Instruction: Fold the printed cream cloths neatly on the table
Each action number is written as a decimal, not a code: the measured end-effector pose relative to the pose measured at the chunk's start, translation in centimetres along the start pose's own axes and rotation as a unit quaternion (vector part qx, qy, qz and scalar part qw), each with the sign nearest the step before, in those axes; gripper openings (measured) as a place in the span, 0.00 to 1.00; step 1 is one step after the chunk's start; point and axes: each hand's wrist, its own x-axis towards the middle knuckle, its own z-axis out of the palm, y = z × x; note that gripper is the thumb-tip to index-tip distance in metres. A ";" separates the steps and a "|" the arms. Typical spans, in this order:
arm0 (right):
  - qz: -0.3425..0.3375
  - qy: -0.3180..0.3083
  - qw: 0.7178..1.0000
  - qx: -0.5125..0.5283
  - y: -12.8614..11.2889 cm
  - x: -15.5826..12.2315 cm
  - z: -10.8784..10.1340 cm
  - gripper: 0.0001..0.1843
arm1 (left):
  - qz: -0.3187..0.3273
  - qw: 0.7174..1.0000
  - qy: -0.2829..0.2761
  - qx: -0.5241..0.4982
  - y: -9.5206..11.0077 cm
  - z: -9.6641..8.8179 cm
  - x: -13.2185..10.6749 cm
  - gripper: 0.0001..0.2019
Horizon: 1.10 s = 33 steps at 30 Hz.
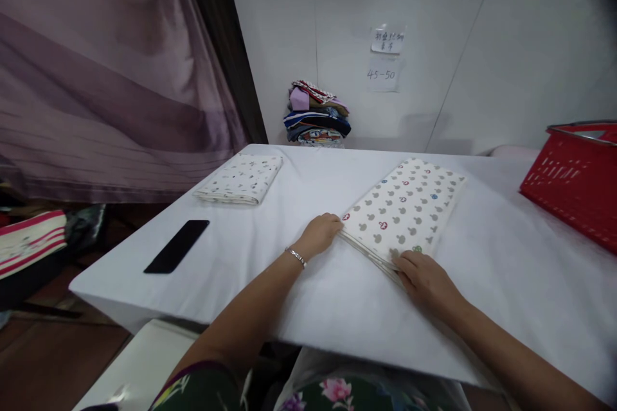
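Note:
A folded white cloth (405, 205) with grey, red and blue mushroom-like prints lies on the white-covered table (308, 295). My left hand (319, 234), with a silver bracelet at the wrist, is closed on the cloth's near left corner. At its near right corner, my right hand (424, 279) grips the layered edge, thumb below and fingers on top. Several layers show along the near edge between the hands. Farther left lies a second folded white cloth (243, 178) with small dark prints, apart from both hands.
A black flat slab (177, 246) lies near the table's left edge. On the right stands a red basket (578, 173). Behind the table, folded fabrics (318, 114) are stacked against the wall, below two paper notes (385, 58). A mauve curtain (120, 77) hangs at left.

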 end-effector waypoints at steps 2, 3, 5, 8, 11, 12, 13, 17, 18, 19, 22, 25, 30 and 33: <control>0.000 0.001 1.000 0.001 0.0 0.1 0.0 0.09 | 0.009 1.000 -0.015 0.010 -0.1 -0.2 0.2 0.10; 0.001 -0.001 1.000 0.001 0.0 0.1 0.0 0.10 | 0.010 1.000 -0.019 0.007 -0.1 -0.3 0.3 0.10; 0.004 -0.007 1.000 -0.001 0.0 0.1 0.0 0.10 | 0.008 1.000 -0.025 -0.011 -0.2 -0.6 0.5 0.09; 0.003 -0.009 1.000 -0.004 0.1 -0.1 0.1 0.10 | -0.007 0.998 -0.032 -0.051 -0.3 -1.1 0.7 0.08; -0.001 -0.004 1.000 -0.005 0.2 -0.1 0.3 0.10 | -0.022 0.996 -0.037 -0.079 -0.6 -1.6 0.9 0.08; -0.002 -0.003 1.000 -0.005 0.2 -0.1 0.3 0.10 | -0.023 0.996 -0.035 -0.083 -0.7 -1.8 0.9 0.08; -0.003 -0.003 1.000 -0.005 0.3 -0.1 0.3 0.10 | -0.023 0.996 -0.031 -0.083 -0.8 -1.9 0.8 0.08; -0.006 -0.004 1.000 -0.011 0.3 -0.1 0.2 0.09 | -0.015 1.000 -0.011 -0.017 -1.0 -1.7 0.3 0.09; -0.006 -0.006 1.000 -0.012 0.2 0.0 0.2 0.09 | -0.010 1.000 -0.013 0.008 -1.1 -1.5 0.0 0.09; -0.005 -0.008 1.000 -0.012 0.1 0.0 0.1 0.09 | -0.006 0.999 -0.017 0.030 -1.0 -1.2 -0.2 0.09; 0.000 -0.016 1.000 -0.013 0.0 0.0 -0.1 0.10 | -0.003 0.998 -0.017 0.059 -0.9 -0.4 -0.8 0.09; 0.003 -0.016 1.000 -0.009 0.0 0.0 -0.1 0.10 | -0.026 0.999 -0.010 0.040 -0.6 -0.1 -0.9 0.08; 0.007 -0.004 1.000 -0.003 0.1 -0.1 0.1 0.10 | -0.075 0.996 -0.035 -0.027 -0.3 -0.2 -0.8 0.08; 0.007 -0.008 1.000 -0.006 0.2 -0.2 0.3 0.10 | -0.078 0.996 -0.026 -0.018 -0.2 0.0 -0.8 0.08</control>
